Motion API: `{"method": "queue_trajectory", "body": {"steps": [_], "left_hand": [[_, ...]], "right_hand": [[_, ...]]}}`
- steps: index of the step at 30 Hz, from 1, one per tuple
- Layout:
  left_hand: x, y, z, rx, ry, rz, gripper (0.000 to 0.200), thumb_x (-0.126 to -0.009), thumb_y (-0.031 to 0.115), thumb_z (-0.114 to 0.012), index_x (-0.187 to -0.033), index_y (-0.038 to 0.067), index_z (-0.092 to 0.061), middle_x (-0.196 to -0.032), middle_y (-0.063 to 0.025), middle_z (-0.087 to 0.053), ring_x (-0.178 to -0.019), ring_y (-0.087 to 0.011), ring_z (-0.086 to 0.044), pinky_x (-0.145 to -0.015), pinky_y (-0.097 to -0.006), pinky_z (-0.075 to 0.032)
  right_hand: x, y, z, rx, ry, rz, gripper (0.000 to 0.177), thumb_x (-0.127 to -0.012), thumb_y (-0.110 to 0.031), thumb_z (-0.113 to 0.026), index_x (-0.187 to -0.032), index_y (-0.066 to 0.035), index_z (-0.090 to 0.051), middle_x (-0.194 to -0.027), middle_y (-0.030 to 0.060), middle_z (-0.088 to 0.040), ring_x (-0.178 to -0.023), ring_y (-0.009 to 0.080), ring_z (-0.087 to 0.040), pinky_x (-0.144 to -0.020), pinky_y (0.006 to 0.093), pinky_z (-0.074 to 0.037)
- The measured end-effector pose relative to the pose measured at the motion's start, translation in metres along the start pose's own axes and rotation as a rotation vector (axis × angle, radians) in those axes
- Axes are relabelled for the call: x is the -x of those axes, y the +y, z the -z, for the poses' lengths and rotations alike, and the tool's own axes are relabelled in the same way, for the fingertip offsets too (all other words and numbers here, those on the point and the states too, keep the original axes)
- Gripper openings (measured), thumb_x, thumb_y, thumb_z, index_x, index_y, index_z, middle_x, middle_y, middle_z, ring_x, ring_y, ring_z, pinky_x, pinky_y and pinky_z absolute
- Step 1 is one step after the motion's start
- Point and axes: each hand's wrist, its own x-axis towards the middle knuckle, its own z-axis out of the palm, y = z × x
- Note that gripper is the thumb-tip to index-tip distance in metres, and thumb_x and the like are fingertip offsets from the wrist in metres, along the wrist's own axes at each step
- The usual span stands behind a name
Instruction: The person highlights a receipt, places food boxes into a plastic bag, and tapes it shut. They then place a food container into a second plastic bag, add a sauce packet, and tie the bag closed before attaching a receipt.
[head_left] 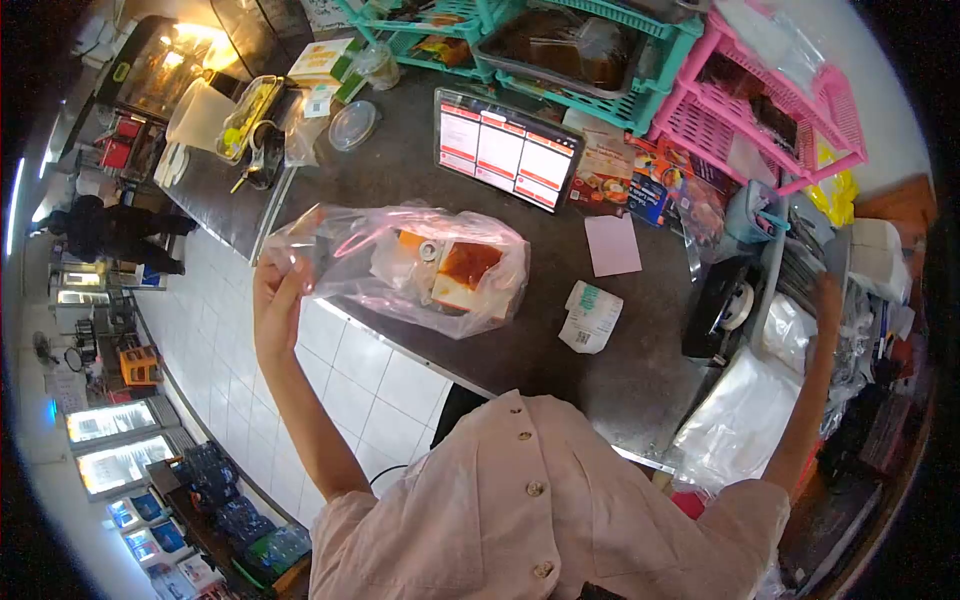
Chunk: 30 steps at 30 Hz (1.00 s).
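Note:
My left hand (277,295) grips the edge of a clear plastic bag (400,265) and holds it up over the dark counter (520,330). Inside the bag lie food containers, one with a reddish-brown sauce (465,268) and a small lidded cup. My right hand (828,300) reaches far to the right into a cluttered shelf of bags and packets; its fingers are hidden among them, so I cannot tell what they hold.
A tablet with order tickets (507,148) leans at the back of the counter. A receipt (590,315), a pink slip (612,245), a tape dispenser (725,305), teal (560,50) and pink crates (760,100) and stacked plastic bags (740,420) lie around. Another person (115,230) stands far left.

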Motion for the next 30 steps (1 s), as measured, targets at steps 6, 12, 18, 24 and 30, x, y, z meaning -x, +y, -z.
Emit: {"method": "queue_trajectory", "body": {"steps": [6,12,18,24,30], "left_hand": [[-0.006,-0.013,0.006,0.079,0.008,-0.012,0.036,-0.089,0.025,-0.05,-0.115,0.001,-0.046,-0.118,-0.0072,-0.051,-0.094,-0.0068,-0.047,-0.077,-0.0217,-0.039],[-0.019,-0.022,0.006,0.252,-0.114,-0.051,0.032,-0.092,0.026,-0.046,-0.116,0.005,-0.046,-0.107,-0.0004,-0.053,-0.087,-0.0047,-0.048,-0.074,-0.0206,-0.04],[-0.018,-0.025,0.011,0.307,0.236,0.048,0.025,-0.093,0.022,-0.044,-0.112,0.008,-0.049,-0.104,-0.0012,-0.052,-0.088,-0.0056,-0.045,-0.073,-0.0215,-0.039],[-0.025,-0.01,0.057,-0.378,0.043,-0.026,0.024,-0.091,0.016,-0.047,-0.11,0.001,-0.05,-0.098,-0.0036,-0.057,-0.089,-0.0068,-0.05,-0.074,-0.0216,-0.04],[-0.001,0.042,-0.022,-0.454,0.404,-0.496,0.027,-0.089,0.027,-0.048,-0.085,0.001,-0.055,-0.077,-0.0059,-0.053,-0.076,-0.0136,-0.049,-0.073,-0.025,-0.038]], "right_hand": [[-0.063,-0.187,0.217,-0.631,0.477,-0.374,0.028,-0.091,-0.027,-0.046,-0.089,-0.001,-0.055,-0.085,0.0118,-0.058,-0.079,0.0223,-0.055,-0.072,0.0309,-0.043],[-0.087,-0.544,0.311,-1.501,-0.117,0.613,0.016,-0.079,-0.017,-0.057,-0.089,-0.005,-0.062,-0.091,0.0096,-0.06,-0.088,0.0214,-0.057,-0.079,0.0328,-0.045],[-0.14,-0.682,0.175,-0.305,-0.152,0.631,0.015,-0.074,-0.017,-0.055,-0.079,-0.006,-0.065,-0.078,0.0092,-0.062,-0.077,0.0239,-0.06,-0.073,0.0333,-0.047],[-0.139,-0.55,0.25,-1.336,-0.375,0.457,0.013,-0.074,-0.015,-0.062,-0.077,-0.003,-0.065,-0.075,0.0089,-0.063,-0.069,0.0229,-0.061,-0.064,0.0357,-0.048],[-0.146,-0.449,0.059,-0.452,0.147,0.225,0.044,-0.074,-0.012,-0.062,-0.115,-0.001,-0.049,-0.113,0.0153,-0.054,-0.104,0.0269,-0.053,-0.089,0.0336,-0.043]]}}
